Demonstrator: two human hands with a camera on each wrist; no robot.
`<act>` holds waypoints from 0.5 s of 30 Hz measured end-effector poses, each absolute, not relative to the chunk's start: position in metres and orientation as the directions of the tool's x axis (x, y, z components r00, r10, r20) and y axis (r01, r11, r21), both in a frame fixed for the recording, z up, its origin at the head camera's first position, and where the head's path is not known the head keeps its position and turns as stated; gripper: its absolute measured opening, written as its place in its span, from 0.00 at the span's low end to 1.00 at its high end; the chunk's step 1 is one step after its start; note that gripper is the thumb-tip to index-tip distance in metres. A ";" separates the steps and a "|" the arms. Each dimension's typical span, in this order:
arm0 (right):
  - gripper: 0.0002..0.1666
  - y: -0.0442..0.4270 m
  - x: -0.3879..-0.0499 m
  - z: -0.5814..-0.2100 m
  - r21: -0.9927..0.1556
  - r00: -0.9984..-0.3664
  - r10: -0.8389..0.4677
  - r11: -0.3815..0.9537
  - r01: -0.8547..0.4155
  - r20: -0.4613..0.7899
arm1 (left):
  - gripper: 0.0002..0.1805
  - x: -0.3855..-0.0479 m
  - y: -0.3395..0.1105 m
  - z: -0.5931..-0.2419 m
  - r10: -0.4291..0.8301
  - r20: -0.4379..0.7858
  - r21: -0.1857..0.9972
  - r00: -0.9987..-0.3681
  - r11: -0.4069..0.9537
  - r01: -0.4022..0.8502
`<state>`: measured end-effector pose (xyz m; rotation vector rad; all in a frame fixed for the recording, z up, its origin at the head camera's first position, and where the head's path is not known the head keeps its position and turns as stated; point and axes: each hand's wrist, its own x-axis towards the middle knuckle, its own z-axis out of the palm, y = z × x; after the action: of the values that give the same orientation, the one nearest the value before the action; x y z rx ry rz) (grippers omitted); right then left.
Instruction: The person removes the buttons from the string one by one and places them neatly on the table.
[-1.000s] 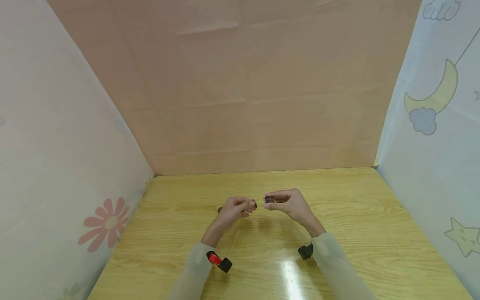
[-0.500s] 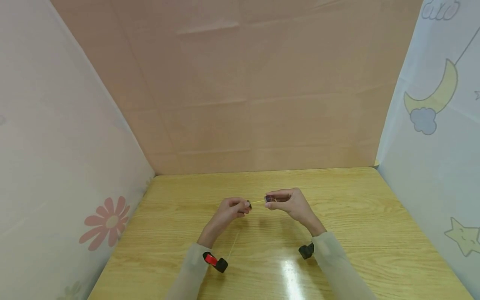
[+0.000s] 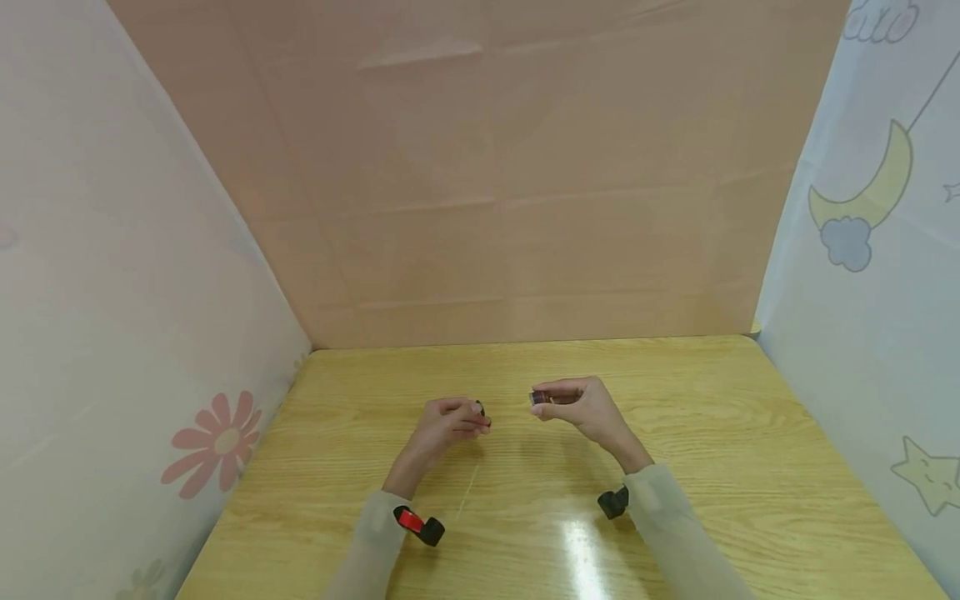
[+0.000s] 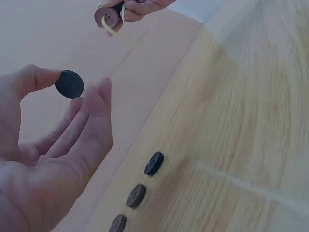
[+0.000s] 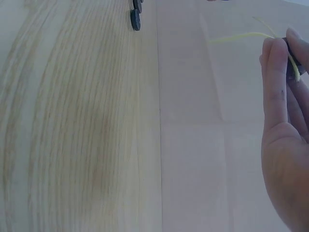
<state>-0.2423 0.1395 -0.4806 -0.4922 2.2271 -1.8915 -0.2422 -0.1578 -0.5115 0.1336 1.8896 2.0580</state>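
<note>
Over the tabletop [image 3: 525, 542] we see both hands raised, with a gap between them, the left hand [image 3: 441, 431] to the left and the right hand [image 3: 589, 412] to the right. The left fingers pinch a dark button [image 4: 70, 84], which sits tilted at the tips, so thumb and fingers are kept apart only by that disc; in the left wrist view we make out small holes near its middle. The right fingers are clamped on a short stack of buttons [image 4: 108, 16], thumb on one side and fingertips on the other, and its brownish face looks left toward the button in the left hand, near it but not touching. A yellow thread [image 5: 250, 34] passes through a hole in that face, and loose strands of it trail out to the left; how many buttons the stack counts we cannot tell, as the fingers cover part of it. Close to the left hand, in a spaced row on the tabletop, we find a black button [image 4: 154, 163], a dark brown button [image 4: 136, 195] and a third button [image 4: 118, 224] cut by the picture's edge. Along the far side stands a pinkish backdrop [image 3: 480, 208], between a flowered panel [image 3: 120, 275] at left and a panel with a moon and star [image 3: 862, 350] at right.
</note>
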 end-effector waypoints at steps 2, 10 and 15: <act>0.31 0.139 -0.242 -0.482 -0.981 -0.930 -0.361 0.139 -0.135 0.077 | 0.15 -0.242 -0.162 -0.513 0.291 -0.159 0.979 -0.943 -0.076 -0.188; 0.31 0.139 -0.243 -0.484 -0.979 -0.930 -0.360 0.152 -0.139 0.076 | 0.16 -0.241 -0.180 -0.519 0.228 -0.148 0.983 -0.962 -0.069 -0.168; 0.30 0.139 -0.242 -0.483 -0.980 -0.929 -0.363 0.142 -0.138 0.078 | 0.21 -0.242 -0.192 -0.524 0.164 -0.154 0.987 -0.974 -0.018 -0.159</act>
<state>-0.2418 0.1385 -0.4831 -0.4961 2.2332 -1.8841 -0.2422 -0.1921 -0.5236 0.0054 2.0282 2.0925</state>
